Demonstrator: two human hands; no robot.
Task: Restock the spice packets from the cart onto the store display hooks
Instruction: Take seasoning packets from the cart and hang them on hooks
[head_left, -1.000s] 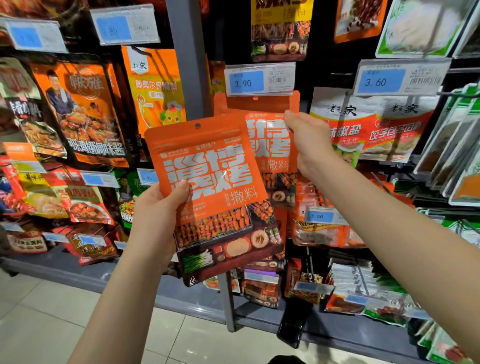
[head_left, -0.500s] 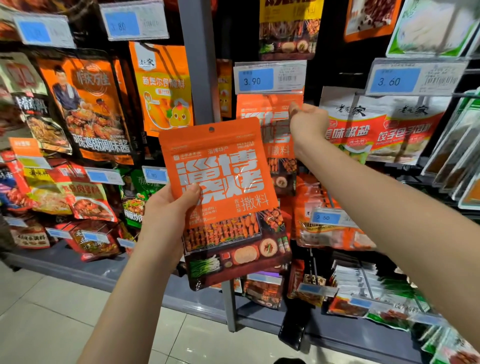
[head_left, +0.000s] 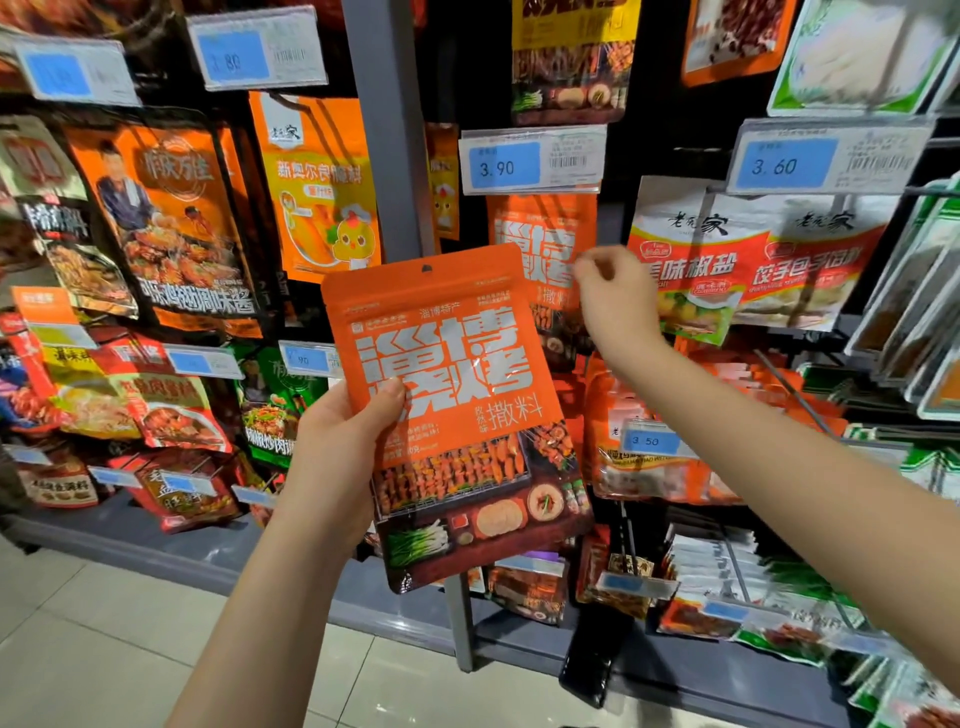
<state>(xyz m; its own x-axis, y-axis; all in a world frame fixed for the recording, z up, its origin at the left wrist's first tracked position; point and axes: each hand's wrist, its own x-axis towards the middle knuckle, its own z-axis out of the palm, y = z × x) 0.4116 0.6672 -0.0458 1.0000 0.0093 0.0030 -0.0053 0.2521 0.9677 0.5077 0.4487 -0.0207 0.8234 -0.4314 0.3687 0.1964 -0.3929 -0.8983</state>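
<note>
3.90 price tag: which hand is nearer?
Right. The right hand is just below-right of the 3.90 price tag; the left hand, gripping an orange packet, sits much lower-left.

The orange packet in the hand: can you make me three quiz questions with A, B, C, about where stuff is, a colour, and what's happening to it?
1. The twin packet hangs under which price?
A 3.90
B 3.60
C 3.50

2. The held packet has a top half coloured:
A green
B orange
C white

3. The held packet is:
A lying on the floor
B hanging on a hook
C gripped by the left hand

Answers:
1 A, the 3.90 tag sits right above it.
2 B, it is orange with pale lettering.
3 C, the hand clasps its lower left edge and its hang hole is free.
</note>
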